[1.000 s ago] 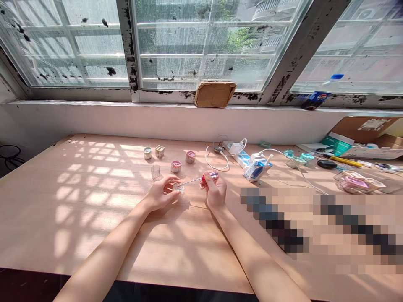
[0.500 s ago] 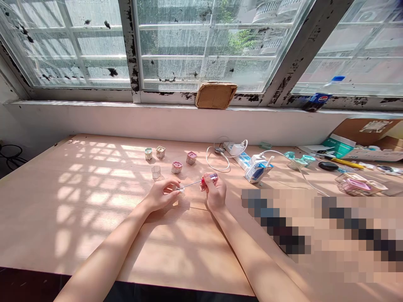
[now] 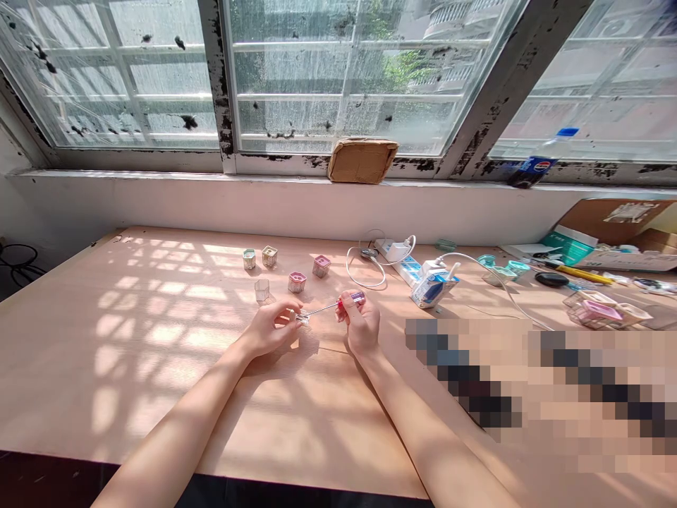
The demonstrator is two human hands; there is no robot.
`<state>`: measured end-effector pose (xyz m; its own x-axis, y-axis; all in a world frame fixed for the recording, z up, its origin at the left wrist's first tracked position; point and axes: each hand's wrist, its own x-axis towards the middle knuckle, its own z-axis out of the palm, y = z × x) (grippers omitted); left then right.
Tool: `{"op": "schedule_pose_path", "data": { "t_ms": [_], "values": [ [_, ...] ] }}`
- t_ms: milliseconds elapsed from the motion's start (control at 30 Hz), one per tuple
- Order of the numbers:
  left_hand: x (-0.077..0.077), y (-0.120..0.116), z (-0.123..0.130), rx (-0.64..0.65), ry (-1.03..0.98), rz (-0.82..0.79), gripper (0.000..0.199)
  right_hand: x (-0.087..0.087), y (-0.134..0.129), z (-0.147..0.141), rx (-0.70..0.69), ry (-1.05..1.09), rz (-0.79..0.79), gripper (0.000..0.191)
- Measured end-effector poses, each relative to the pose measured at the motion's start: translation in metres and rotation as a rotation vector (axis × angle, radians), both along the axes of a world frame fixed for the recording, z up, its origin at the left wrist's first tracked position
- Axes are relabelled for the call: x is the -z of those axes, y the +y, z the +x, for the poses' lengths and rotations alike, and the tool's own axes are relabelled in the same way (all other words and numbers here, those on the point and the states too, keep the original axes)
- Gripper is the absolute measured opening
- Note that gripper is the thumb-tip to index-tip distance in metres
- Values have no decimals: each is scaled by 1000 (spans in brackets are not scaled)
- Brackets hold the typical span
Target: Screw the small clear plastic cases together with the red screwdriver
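Note:
In my right hand (image 3: pixel 360 323) is a small screwdriver (image 3: pixel 350 299) with a red and clear handle, its thin shaft pointing left. The shaft's tip meets a small clear piece (image 3: pixel 303 319) on the table. My left hand (image 3: pixel 273 326) pinches that piece at its left side with thumb and fingers. Its fine details are too small to tell. Just beyond my hands stand a clear cup (image 3: pixel 261 290), a pink-topped container (image 3: pixel 297 282) and another pink one (image 3: pixel 321 266). Farther back are a green-topped container (image 3: pixel 249 259) and a beige-topped one (image 3: pixel 269 255).
A power strip (image 3: pixel 405 267) with white cables and a blue-white carton (image 3: pixel 432 284) stand right of my hands. Farther right lie teal pieces (image 3: pixel 497 271), a yellow-handled tool (image 3: pixel 584 274), pink pieces (image 3: pixel 600 312) and an open box (image 3: pixel 624 240). A blurred patch covers the lower right.

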<state>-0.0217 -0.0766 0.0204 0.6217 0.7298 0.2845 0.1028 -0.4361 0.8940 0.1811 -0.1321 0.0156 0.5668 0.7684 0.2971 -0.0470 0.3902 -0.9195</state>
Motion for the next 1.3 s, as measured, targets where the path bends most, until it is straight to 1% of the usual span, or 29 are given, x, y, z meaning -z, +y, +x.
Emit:
{"op": "schedule_pose_path", "data": {
  "t_ms": [300, 600, 733, 1000, 1167, 1300],
  "values": [
    [0, 0, 0, 39, 32, 11, 21, -4, -3, -3, 3, -63, -5, 45],
    [0, 0, -1, 41, 48, 16, 21, -7, -5, -4, 10, -85, 8, 44],
    [-1, -1, -1, 27, 49, 6, 24, -6, -6, -4, 8, -92, 18, 43],
    [1, 0, -1, 31, 54, 20, 24, -4, -7, -3, 14, -133, 41, 43],
    [-1, -1, -1, 34, 46, 29, 21, -6, -9, -3, 6, -149, 54, 42],
    [-2, -1, -1, 39, 38, 88, 15, -5, -9, -2, 36, -223, 36, 40]
  ]
}}
